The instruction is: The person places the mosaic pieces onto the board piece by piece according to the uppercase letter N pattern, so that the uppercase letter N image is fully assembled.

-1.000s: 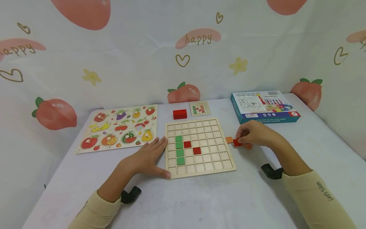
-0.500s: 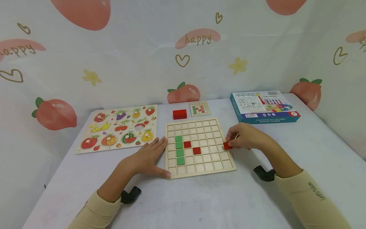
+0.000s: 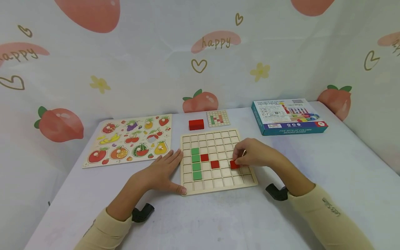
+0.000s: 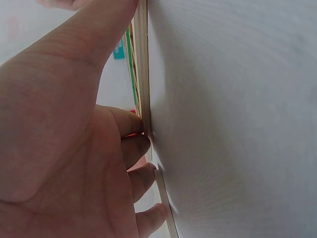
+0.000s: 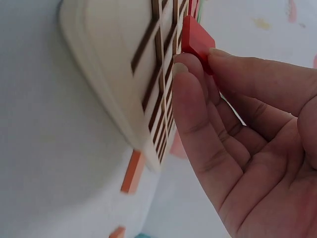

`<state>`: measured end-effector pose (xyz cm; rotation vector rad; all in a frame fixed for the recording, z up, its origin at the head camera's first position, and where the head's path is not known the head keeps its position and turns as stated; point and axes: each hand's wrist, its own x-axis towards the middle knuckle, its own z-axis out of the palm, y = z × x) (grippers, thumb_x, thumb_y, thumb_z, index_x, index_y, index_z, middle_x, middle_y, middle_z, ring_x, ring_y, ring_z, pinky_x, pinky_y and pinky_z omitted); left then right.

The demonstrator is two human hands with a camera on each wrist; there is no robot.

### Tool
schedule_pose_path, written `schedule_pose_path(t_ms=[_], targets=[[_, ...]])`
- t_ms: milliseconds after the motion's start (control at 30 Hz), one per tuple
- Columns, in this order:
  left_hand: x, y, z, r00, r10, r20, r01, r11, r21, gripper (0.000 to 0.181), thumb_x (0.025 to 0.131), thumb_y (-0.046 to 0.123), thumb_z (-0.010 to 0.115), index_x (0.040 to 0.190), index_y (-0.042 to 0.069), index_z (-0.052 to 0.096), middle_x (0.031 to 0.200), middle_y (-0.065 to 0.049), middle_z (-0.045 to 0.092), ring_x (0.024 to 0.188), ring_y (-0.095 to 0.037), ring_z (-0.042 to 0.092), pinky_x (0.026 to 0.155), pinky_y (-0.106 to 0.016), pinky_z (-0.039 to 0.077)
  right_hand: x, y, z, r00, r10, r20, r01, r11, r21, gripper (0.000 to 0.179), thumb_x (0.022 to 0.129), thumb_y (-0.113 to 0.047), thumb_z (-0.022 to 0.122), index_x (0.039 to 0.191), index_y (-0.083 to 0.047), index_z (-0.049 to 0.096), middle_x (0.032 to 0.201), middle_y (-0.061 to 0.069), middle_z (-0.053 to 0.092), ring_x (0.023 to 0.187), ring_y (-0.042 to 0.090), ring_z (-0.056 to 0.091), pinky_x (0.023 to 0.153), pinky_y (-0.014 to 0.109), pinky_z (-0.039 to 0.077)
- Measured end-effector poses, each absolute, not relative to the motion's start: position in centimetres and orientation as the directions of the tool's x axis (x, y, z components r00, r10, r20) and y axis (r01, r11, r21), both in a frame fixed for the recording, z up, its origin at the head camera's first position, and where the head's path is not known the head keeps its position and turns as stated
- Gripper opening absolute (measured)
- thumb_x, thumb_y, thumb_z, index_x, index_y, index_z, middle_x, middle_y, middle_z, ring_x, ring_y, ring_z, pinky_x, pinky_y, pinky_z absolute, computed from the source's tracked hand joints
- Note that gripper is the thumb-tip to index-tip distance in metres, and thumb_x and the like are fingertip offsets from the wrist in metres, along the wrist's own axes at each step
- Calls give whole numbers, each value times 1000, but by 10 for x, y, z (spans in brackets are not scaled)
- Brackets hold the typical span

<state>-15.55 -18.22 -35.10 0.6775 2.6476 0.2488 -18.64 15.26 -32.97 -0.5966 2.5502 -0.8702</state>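
My right hand [image 3: 254, 152] pinches a small red square tile [image 3: 234, 164] between thumb and fingers, over the right part of the wooden grid board [image 3: 218, 190]. In the right wrist view the red tile [image 5: 198, 39] is tilted just above the grid. On the board, several green tiles [image 3: 197, 166] form a column at the left. One red tile [image 3: 204, 157] lies beside that column, and another red tile [image 3: 215, 164] is one row nearer. My left hand [image 3: 160, 175] rests along the board's left edge, fingers spread, thumb at the near corner.
A red block [image 3: 196, 124] and a small pattern card [image 3: 218, 118] lie behind the board. A fruit puzzle [image 3: 120, 160] is at the left, a flat box [image 3: 289, 116] at the back right. In the right wrist view, an orange tile [image 5: 132, 172] sits by the board's edge.
My right hand has picked up the red tile from the table right of the board and carried it left over the grid. The left hand has stayed in place.
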Motion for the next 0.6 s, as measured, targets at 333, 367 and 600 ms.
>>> schedule_pose_path(t_ms=[333,367,600], targets=[[-156,-182,-352,-804,492,-335,423,868,259,129,70,76,73,161,8,14,168,-9,10,152,-35,5,118,-61,10,-180,130,-330,-823,-524,-219,-287,717,-635,13,87,-2,74,80,-13,70,77,-1,62,80,19,56,70,32,50],[-156,-182,-352,-803,493,-335,424,868,260,129,70,76,73,161,7,14,167,-9,10,152,-35,5,118,-61,10,-180,128,-331,-822,-525,-219,-290,719,-632,13,87,-3,74,80,-13,70,77,-2,62,80,18,56,70,32,50],[-155,-182,-351,-804,491,-335,421,868,263,128,70,76,73,161,7,14,167,-9,10,152,-36,5,118,-61,11,-178,121,-333,-820,-533,-210,-317,727,-609,15,88,-2,74,79,-13,69,76,-2,62,79,17,55,69,31,49]])
